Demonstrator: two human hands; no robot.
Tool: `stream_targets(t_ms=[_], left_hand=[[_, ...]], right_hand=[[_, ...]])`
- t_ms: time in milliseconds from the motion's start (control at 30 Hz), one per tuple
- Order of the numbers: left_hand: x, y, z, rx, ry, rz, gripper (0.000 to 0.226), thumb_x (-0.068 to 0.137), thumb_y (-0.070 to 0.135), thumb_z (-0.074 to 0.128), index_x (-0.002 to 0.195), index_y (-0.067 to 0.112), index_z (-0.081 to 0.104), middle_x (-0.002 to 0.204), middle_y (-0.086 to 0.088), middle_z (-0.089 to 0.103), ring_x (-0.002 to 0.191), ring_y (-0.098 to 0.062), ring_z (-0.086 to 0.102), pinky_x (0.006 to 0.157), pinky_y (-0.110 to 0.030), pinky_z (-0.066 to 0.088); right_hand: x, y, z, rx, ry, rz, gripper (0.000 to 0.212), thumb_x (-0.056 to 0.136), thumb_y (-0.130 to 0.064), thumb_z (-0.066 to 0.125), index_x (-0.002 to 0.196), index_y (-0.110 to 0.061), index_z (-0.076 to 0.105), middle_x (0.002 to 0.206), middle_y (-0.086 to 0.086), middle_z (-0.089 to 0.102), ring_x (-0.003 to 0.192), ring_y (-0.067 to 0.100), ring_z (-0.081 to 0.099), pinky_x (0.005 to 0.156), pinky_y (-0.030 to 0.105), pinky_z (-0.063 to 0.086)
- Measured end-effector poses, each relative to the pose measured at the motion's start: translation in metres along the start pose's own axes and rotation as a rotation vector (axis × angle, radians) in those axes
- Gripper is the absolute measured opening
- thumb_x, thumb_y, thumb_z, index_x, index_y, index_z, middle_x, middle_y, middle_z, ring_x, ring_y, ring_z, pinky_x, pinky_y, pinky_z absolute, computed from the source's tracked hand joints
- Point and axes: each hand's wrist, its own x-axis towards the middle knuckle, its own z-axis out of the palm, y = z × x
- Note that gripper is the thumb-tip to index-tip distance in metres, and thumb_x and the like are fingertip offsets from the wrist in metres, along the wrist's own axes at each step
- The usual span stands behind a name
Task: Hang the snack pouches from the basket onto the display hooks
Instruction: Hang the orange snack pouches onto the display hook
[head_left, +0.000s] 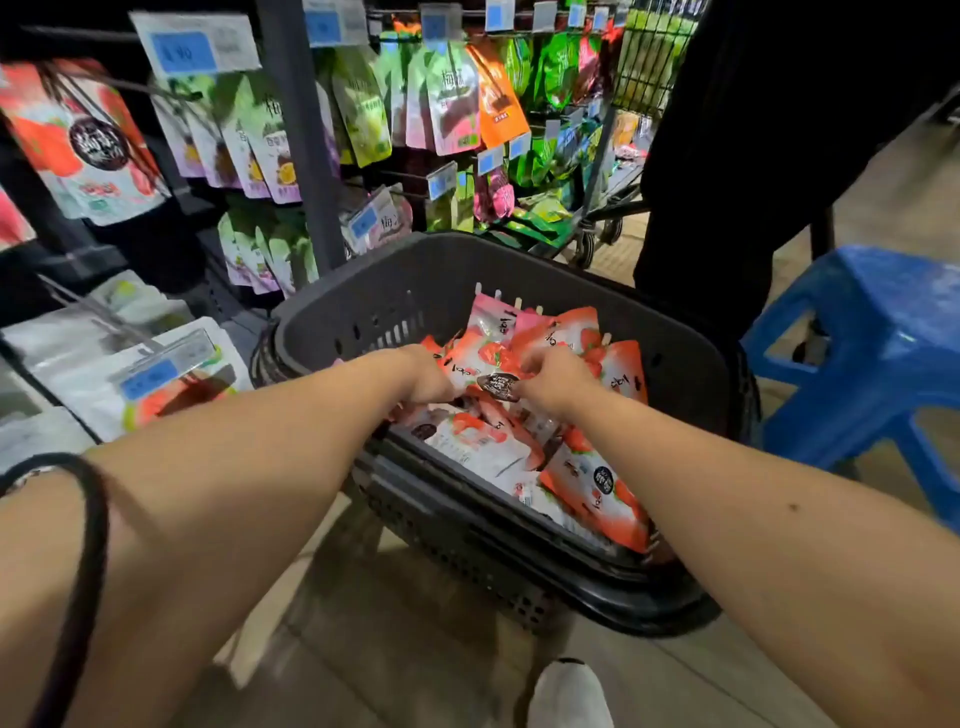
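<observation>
A dark grey plastic basket (384, 291) stands on the floor before me, filled with several red-and-white strawberry snack pouches (483, 441). Both my hands reach into it. My left hand (428, 376) and my right hand (553, 379) grip the two sides of one pouch (491, 361) with a dark round label at the top of the pile. The display hooks (171, 91) run along the rack at the left and back. One of them carries a matching strawberry pouch (88, 150) at the upper left.
Green, purple and orange pouches (452, 104) hang on the rack behind the basket, with blue price tags (182, 52). A blue plastic stool (878, 343) stands at the right. A person in black (769, 130) stands behind the basket beside a wheeled cart (602, 208). My white shoe (569, 696) is on the floor.
</observation>
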Motion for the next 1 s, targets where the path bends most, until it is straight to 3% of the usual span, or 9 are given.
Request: stream_targets(t_ms=[133, 367, 500, 600, 667, 767, 867, 933, 1000], left_hand=[[0.011, 0.002, 0.001, -0.018, 0.027, 0.005, 0.027, 0.086, 0.031, 0.068, 0.075, 0.007, 0.062, 0.073, -0.012, 0.06, 0.061, -0.028, 0.057, 0.063, -0.037, 0.053], [0.036, 0.009, 0.001, -0.055, 0.007, 0.004, 0.025, 0.07, 0.031, 0.072, 0.067, 0.009, 0.06, 0.063, -0.008, 0.056, 0.055, -0.026, 0.053, 0.056, -0.031, 0.045], [0.032, 0.014, 0.003, -0.054, 0.001, 0.023, 0.034, 0.085, 0.029, 0.071, 0.065, 0.012, 0.049, 0.063, -0.004, 0.048, 0.054, -0.02, 0.044, 0.052, -0.028, 0.036], [0.03, 0.013, 0.005, -0.12, -0.057, 0.064, 0.035, 0.084, 0.031, 0.076, 0.068, 0.01, 0.053, 0.062, -0.004, 0.047, 0.061, -0.023, 0.047, 0.06, -0.03, 0.04], [0.028, 0.011, 0.006, -0.166, -0.083, 0.075, 0.031, 0.08, 0.033, 0.079, 0.082, 0.006, 0.065, 0.063, -0.004, 0.047, 0.065, -0.024, 0.047, 0.064, -0.033, 0.04], [0.024, 0.01, 0.003, -0.247, -0.087, 0.101, 0.032, 0.086, 0.032, 0.074, 0.096, 0.001, 0.073, 0.063, -0.001, 0.049, 0.065, -0.024, 0.049, 0.063, -0.033, 0.044], [0.016, 0.013, -0.002, -0.491, -0.085, 0.066, 0.03, 0.092, 0.038, 0.069, 0.093, 0.008, 0.068, 0.088, -0.005, 0.064, 0.084, -0.023, 0.066, 0.068, -0.032, 0.052], [0.009, 0.016, -0.002, -0.748, -0.134, 0.023, 0.031, 0.094, 0.04, 0.068, 0.087, 0.01, 0.063, 0.079, -0.006, 0.068, 0.082, -0.025, 0.064, 0.075, -0.036, 0.049], [0.005, 0.019, -0.004, -0.964, -0.233, 0.02, 0.028, 0.096, 0.039, 0.065, 0.09, 0.012, 0.064, 0.065, -0.002, 0.07, 0.073, -0.023, 0.063, 0.071, -0.033, 0.053]], right_hand=[[0.011, 0.012, 0.011, -0.036, -0.093, 0.108, 0.032, 0.092, -0.016, 0.073, 0.12, -0.006, 0.061, 0.112, 0.011, 0.066, 0.1, 0.027, 0.066, 0.089, 0.04, 0.058], [0.025, 0.022, 0.009, -0.144, -0.113, 0.16, 0.072, 0.076, -0.04, 0.087, 0.133, -0.013, 0.051, 0.119, 0.007, 0.065, 0.108, 0.028, 0.064, 0.096, 0.041, 0.055], [0.027, 0.02, 0.005, -0.232, -0.193, 0.201, 0.064, 0.072, -0.05, 0.087, 0.116, -0.012, 0.061, 0.113, 0.005, 0.069, 0.103, 0.026, 0.066, 0.092, 0.04, 0.057], [0.028, 0.024, 0.003, -0.201, -0.23, 0.227, 0.081, 0.049, -0.07, 0.086, 0.108, -0.018, 0.065, 0.102, 0.005, 0.074, 0.1, 0.028, 0.067, 0.091, 0.043, 0.057], [0.027, 0.025, -0.004, -0.081, -0.221, 0.198, 0.074, 0.06, -0.055, 0.092, 0.112, -0.01, 0.063, 0.092, 0.005, 0.075, 0.086, 0.024, 0.071, 0.078, 0.037, 0.06], [0.025, 0.022, -0.02, 0.058, -0.169, 0.126, 0.056, 0.07, -0.033, 0.093, 0.106, -0.009, 0.058, 0.086, 0.003, 0.067, 0.071, 0.015, 0.063, 0.055, 0.027, 0.048], [0.027, 0.02, -0.028, 0.217, -0.127, 0.088, 0.035, 0.073, -0.022, 0.092, 0.093, -0.008, 0.067, 0.079, 0.003, 0.07, 0.062, 0.013, 0.065, 0.049, 0.023, 0.05], [0.028, 0.016, -0.031, 0.391, -0.111, 0.091, 0.029, 0.078, -0.015, 0.088, 0.098, -0.004, 0.071, 0.081, 0.004, 0.072, 0.062, 0.013, 0.066, 0.05, 0.024, 0.053], [0.028, 0.012, -0.031, 0.599, -0.136, 0.123, 0.03, 0.081, -0.013, 0.086, 0.104, 0.0, 0.072, 0.089, 0.009, 0.076, 0.071, 0.018, 0.073, 0.061, 0.03, 0.059]])
